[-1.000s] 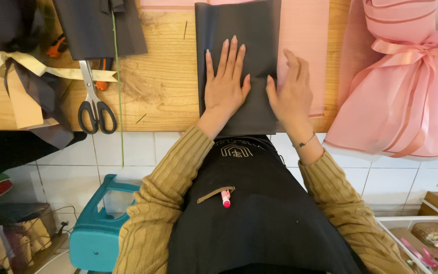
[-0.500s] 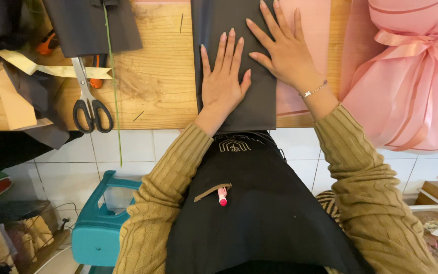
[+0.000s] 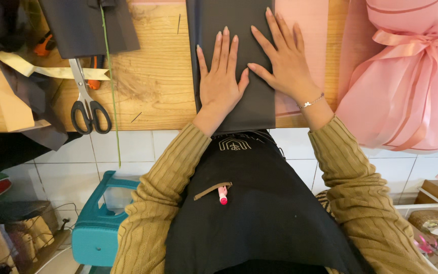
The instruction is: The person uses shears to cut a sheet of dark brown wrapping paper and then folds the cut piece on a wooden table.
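A dark grey sheet of wrapping paper (image 3: 239,15) lies lengthwise on the wooden table (image 3: 153,86), partly over a pink sheet (image 3: 300,20). My left hand (image 3: 221,83) presses flat on the grey sheet near the table's front edge, fingers spread. My right hand (image 3: 285,58) also lies flat, partly on the grey sheet's right edge and partly on the pink sheet, a thin bracelet on its wrist. Neither hand grips anything.
Black-handled scissors (image 3: 87,99) lie at the left front of the table beside cream ribbon (image 3: 21,66), dark paper scraps and a green stem (image 3: 110,76). A pink wrapped bouquet with a bow (image 3: 406,76) sits at the right. A teal stool (image 3: 102,223) stands below.
My right hand has slid forward and to the right along the grey sheet's edge. My left hand has stayed flat on the grey sheet.
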